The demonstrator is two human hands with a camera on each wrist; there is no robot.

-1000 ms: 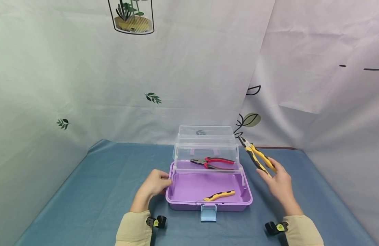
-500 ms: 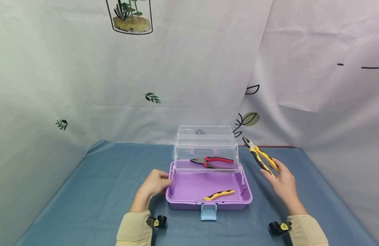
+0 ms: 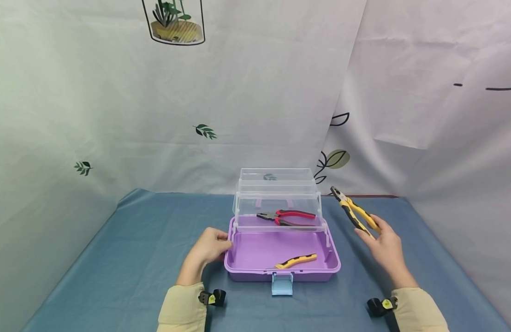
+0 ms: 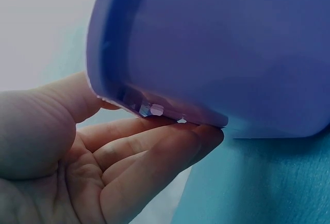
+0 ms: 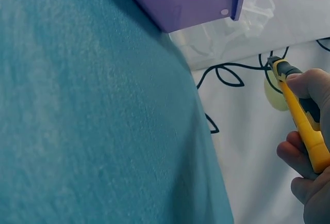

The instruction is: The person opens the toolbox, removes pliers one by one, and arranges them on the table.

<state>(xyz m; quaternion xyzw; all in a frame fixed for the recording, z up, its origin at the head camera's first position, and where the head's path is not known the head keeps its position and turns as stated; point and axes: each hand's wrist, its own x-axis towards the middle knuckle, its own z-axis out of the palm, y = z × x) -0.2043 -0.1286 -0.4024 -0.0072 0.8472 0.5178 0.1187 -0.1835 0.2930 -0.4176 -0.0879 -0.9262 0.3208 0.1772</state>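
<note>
My left hand (image 3: 210, 246) pinches the left rim of a purple toolbox (image 3: 259, 277), thumb inside and fingers under the rim outside, as the left wrist view shows. Off the box's right side, my right hand (image 3: 387, 246) holds yellow-and-black pliers (image 3: 350, 206) up by the handles, head pointing up and left. Inside the box, near its front wall, lies a tool with a yellow-and-black handle (image 3: 297, 261); its other end is hidden by the wall. Red-and-black pliers (image 3: 294, 214) lie at the back, in or behind the clear tray (image 3: 280, 228); I cannot tell which.
The toolbox's clear lid (image 3: 276, 175) stands raised at the back. A light blue latch (image 3: 282, 284) hangs from its front. Blue cloth (image 3: 156, 230) covers the table, and a pale patterned curtain (image 3: 259, 92) rises behind and at both sides.
My right hand has drawn the yellow-and-black pliers a little to the right, farther from the box. The left hand stays on the rim.
</note>
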